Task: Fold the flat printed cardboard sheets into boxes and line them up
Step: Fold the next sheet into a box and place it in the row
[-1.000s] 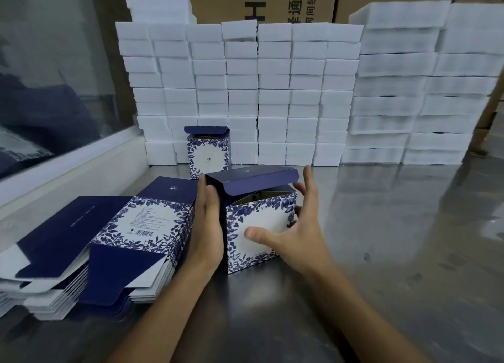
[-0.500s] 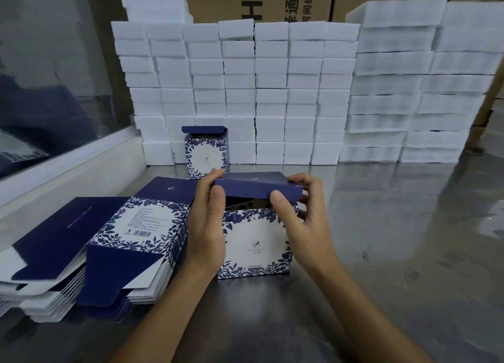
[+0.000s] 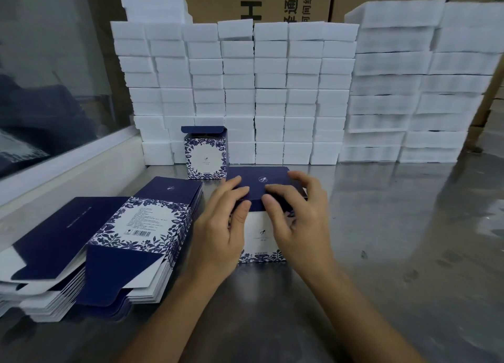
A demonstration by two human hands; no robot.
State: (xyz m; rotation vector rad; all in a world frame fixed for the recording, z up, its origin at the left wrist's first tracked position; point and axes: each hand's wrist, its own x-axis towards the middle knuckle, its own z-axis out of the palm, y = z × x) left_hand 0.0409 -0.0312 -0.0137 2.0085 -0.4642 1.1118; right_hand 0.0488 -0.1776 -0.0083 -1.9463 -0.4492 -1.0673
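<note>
Box (image 3: 261, 237) stands upright on the steel table (image 3: 395, 253), centre of view, navy lid (image 3: 259, 181) folded down flat over the top with the front tuck flap bent over the edge. Left hand (image 3: 218, 232) grips the box's left side: fingers curled over the lid's left front edge, thumb on the front panel. Right hand (image 3: 297, 218) grips the right side: fingers curled over the lid's right part, thumb pressing the tuck flap at the front edge. Both grips closed around the box, nothing else held. Whether the flap is fully tucked, can't tell; hands cover the seam. Second box (image 3: 205, 152) stands behind it, further back and to the left, lid flap up and open, touching or just in front of the white block wall (image 3: 245, 90). Flat sheets (image 3: 109, 242) stacked on the table just left of the left hand, top one printed side up with barcode showing. More white blocks (image 3: 420, 84) stacked at right rear. Brown cartons (image 3: 286, 0) behind the stacks. Glass panel (image 3: 49, 63) along the left.
</note>
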